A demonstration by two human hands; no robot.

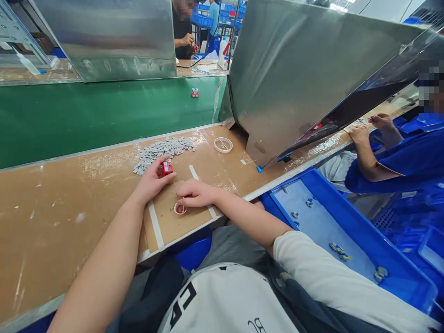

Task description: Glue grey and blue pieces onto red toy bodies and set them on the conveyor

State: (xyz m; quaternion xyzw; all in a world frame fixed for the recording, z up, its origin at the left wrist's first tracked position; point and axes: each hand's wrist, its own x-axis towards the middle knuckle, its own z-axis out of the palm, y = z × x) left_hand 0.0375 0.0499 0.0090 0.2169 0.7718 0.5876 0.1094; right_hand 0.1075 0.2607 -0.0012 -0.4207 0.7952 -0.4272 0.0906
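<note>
Both forearms reach forward from the bottom of the view onto the brown worktable (69,208), the left one bare and long, the right one bent at the elbow and coming in from a white sleeve. The left hand (152,180) lies palm down with its fingers curled round a small red toy car (167,168) — thumb and fingertips pinch it just off the table, at the near edge of the grey parts. The car's long axis runs roughly left to right; which end is its front cannot be told. The right hand (196,193) rests on the table close beside the left, fingers bent down, its fingertips at a small round cap (180,209) with a reddish inside; whether it grips anything there is hidden.

To the right, the large blue tray (398,259) holds a scatter of small blue and yellow pieces, well apart from one another. Behind the hands lies a loose pile of grey parts (163,150), and further right a white ring-shaped lid (223,144) sits flat on the table. On the green conveyor belt (86,115) stands one more small toy car (194,92), alone. At the right edge, another person's hands (371,127) rest at the table — blue sleeves.
</note>
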